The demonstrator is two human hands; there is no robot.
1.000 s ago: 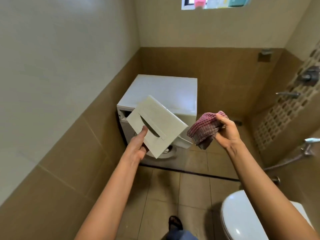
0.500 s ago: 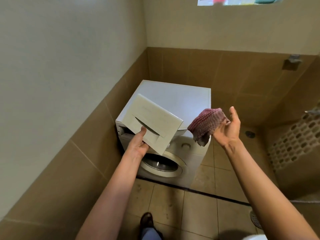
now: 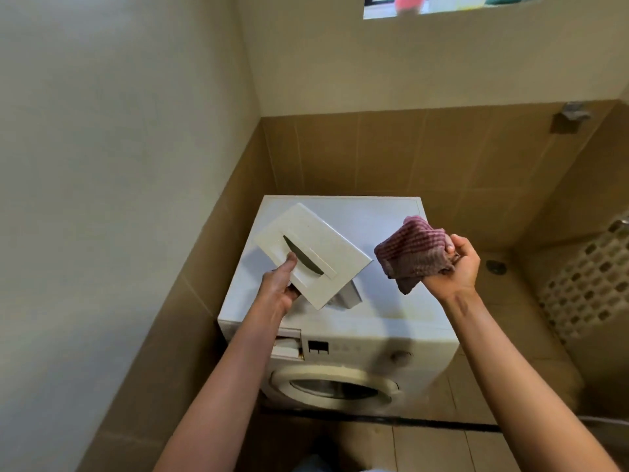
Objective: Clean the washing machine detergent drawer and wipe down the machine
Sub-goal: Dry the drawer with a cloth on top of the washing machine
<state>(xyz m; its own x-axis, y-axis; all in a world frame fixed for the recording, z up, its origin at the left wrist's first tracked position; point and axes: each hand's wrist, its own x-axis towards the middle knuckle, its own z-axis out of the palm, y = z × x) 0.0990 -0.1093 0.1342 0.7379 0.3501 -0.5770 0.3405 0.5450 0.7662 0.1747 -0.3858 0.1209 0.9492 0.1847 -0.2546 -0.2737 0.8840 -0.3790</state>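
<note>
The white washing machine (image 3: 388, 298) stands in the corner, its round door facing me. Its drawer slot (image 3: 287, 345) at the front top left gapes open. My left hand (image 3: 277, 287) grips the removed white detergent drawer (image 3: 316, 257) by its lower edge, thumb on the front panel, and holds it tilted above the machine's top. My right hand (image 3: 454, 267) clutches a bunched red checked cloth (image 3: 413, 257) over the right side of the top, a short way right of the drawer.
Cream wall and brown tiles close in on the left and behind the machine. A floor drain (image 3: 496, 266) lies to the right, with a patterned tile wall (image 3: 585, 284) beyond. A window (image 3: 452, 5) sits high up. A dark threshold strip (image 3: 391, 422) crosses the floor before the machine.
I have come closer to the machine, which now fills the lower middle. Both hands have moved over its top, and my right fingers have closed tighter round the cloth.
</note>
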